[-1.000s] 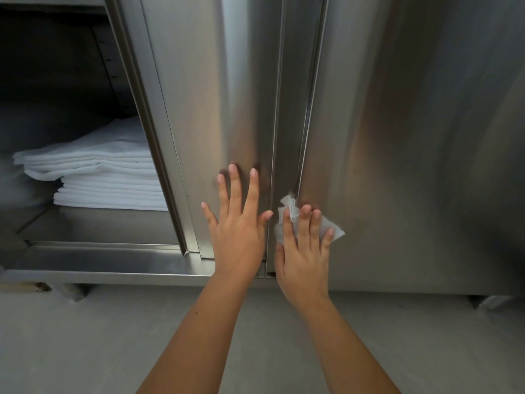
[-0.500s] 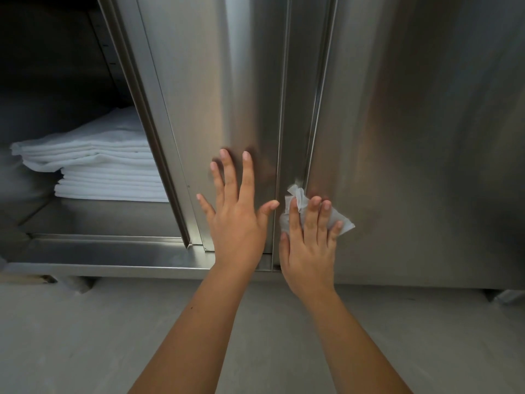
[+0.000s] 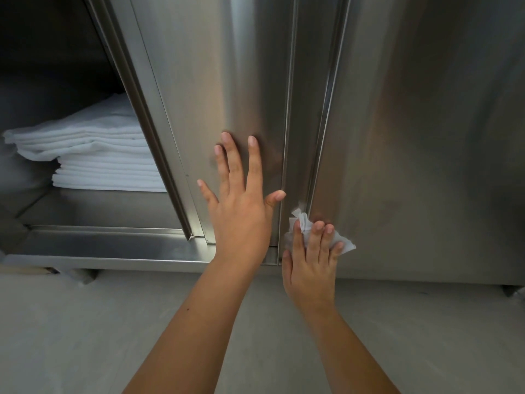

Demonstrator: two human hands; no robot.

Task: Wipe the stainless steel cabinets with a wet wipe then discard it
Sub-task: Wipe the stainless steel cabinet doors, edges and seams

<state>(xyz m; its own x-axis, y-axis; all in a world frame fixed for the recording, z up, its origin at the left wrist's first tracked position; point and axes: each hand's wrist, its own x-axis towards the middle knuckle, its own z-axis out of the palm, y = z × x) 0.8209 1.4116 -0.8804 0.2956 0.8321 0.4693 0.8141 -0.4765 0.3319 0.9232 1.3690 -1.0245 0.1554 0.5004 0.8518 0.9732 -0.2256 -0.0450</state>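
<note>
Two hands are up against one stainless steel cabinet. The left hand lies flat on the left door panel near its bottom edge, fingers straight and spread, holding nothing. The right hand presses the one wet wipe with straight fingers against the bottom left corner of the right door panel. The wipe is white and crumpled, and it shows above the fingertips and to their right. It lies just beside the vertical channel where the two panels meet.

To the left, the cabinet stands open on a dark compartment. One stack of folded white cloths rests on its steel shelf, towards the shelf's front edge. A steel bottom rail runs along the opening.

The cabinet's brushed metal carries soft reflections of both hands. It stands on short feet, one showing at the lower right, over a pale grey floor.
</note>
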